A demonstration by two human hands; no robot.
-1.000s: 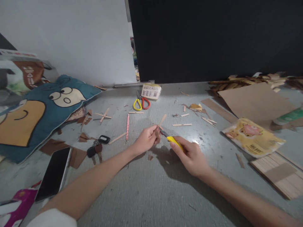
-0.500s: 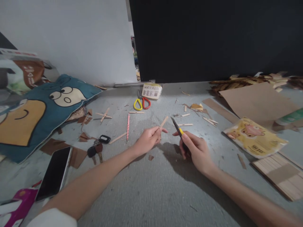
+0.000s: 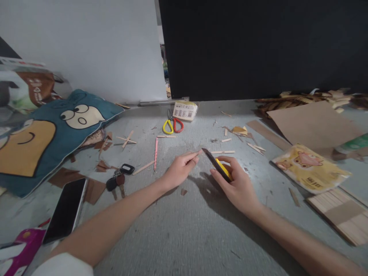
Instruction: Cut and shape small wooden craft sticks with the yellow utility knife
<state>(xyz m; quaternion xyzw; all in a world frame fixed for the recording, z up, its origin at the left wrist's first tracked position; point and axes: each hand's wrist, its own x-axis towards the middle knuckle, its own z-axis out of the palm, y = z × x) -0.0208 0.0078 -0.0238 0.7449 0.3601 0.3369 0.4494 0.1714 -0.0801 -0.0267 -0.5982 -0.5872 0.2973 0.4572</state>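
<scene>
My left hand (image 3: 178, 169) is closed in a pinch on a thin wooden craft stick (image 3: 199, 152), seen almost edge-on and largely covered by the fingers. In my right hand (image 3: 240, 188) is a black and yellow utility knife (image 3: 219, 165), gripped with the thumb along its near side. The knife's tip points up and left, right by the stick's end; whether they touch I cannot tell. Both hands are held over the grey table (image 3: 172, 230). Just beyond the knife lies another craft stick (image 3: 222, 152).
A pink striped pencil-like stick (image 3: 155, 153), scissors (image 3: 173, 125) and a small packet (image 3: 184, 111) lie ahead. Keys (image 3: 115, 184), a phone (image 3: 66, 211) and a blue cushion (image 3: 60, 134) are leftward. Rightward are a yellow packet (image 3: 310, 166), bundled sticks (image 3: 336, 214) and brown card (image 3: 310, 122).
My right hand has rolled the knife over, showing more of its yellow part, and brought its tip left to the stick. The stick in my left hand has tilted nearly edge-on.
</scene>
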